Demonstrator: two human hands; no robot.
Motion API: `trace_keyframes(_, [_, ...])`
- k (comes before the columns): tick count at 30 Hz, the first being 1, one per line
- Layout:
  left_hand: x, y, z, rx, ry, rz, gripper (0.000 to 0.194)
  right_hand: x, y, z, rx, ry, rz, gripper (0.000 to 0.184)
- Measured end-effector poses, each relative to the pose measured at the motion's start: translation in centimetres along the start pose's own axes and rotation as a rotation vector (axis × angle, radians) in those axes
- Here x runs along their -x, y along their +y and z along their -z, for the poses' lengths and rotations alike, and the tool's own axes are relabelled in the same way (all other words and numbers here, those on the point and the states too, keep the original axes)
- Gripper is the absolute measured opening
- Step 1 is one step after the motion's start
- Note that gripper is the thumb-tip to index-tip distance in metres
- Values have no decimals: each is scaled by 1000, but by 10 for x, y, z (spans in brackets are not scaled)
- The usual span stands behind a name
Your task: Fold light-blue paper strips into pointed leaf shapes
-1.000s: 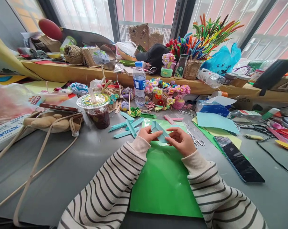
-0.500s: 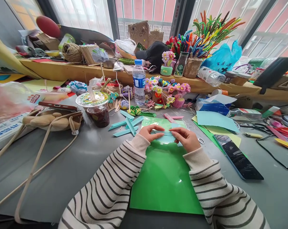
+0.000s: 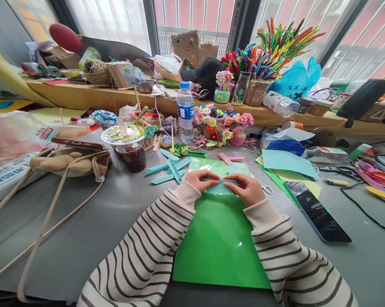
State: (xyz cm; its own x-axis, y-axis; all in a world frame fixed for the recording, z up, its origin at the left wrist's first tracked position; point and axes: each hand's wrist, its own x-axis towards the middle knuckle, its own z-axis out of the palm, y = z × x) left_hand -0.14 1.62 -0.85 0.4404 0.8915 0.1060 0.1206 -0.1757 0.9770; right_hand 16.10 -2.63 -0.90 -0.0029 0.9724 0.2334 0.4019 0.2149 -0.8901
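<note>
Between both hands is a small light-blue piece of paper (image 3: 220,187), pinched at its two ends over a green sheet (image 3: 222,243). My left hand (image 3: 202,180) is closed on its left side, thumb below and fingers above. My right hand (image 3: 245,187) pinches its right side, the fingertips close to those of the left. Part of the paper is hidden behind the fingers. Folded light-blue paper strips (image 3: 173,166) lie crossed just left of my left hand. A pair of scissors (image 3: 267,189) shows its handle beside my right hand.
A lidded cup of dark drink (image 3: 130,153) and a water bottle (image 3: 185,113) stand behind the strips. To the right lie a phone (image 3: 318,211) and a light-blue sheet (image 3: 290,163). A corded bag (image 3: 71,162) rests at left. Crocheted flowers (image 3: 222,121) crowd the back.
My right hand has shifted slightly left, so the fingertips of both hands are closer together. Less of the blue paper shows between them.
</note>
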Motion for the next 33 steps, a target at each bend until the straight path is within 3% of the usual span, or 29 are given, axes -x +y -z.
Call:
trace_keyframes(6, [1,-1,-6,53,-125,130,29,-3,-2,1,-131,148,-46,27])
trace_keyframes(8, [1,-1,-6,104,-99,146,27,-4,-3,1,-233,159,-68,33])
trace_keyframes(12, [-2,0,-5,313,74,159,31,-3,-5,-4,-328,18,-133,38])
trace_keyframes(15, [-3,1,-4,426,97,187,40,-1,-8,-9,-253,-104,-127,27])
trace_keyframes(20, [-1,4,-5,422,40,212,50,1,-9,-7,-124,11,-102,21])
trace_keyframes(25, [0,7,-3,363,113,211,39,0,-5,-1,-1,24,-41,23])
trace_keyframes(29, [1,6,-3,378,146,180,32,-1,-6,-4,-224,-48,-135,30])
trace_keyframes(33, [2,6,-4,389,87,188,36,0,-7,-6,-336,-110,-156,25])
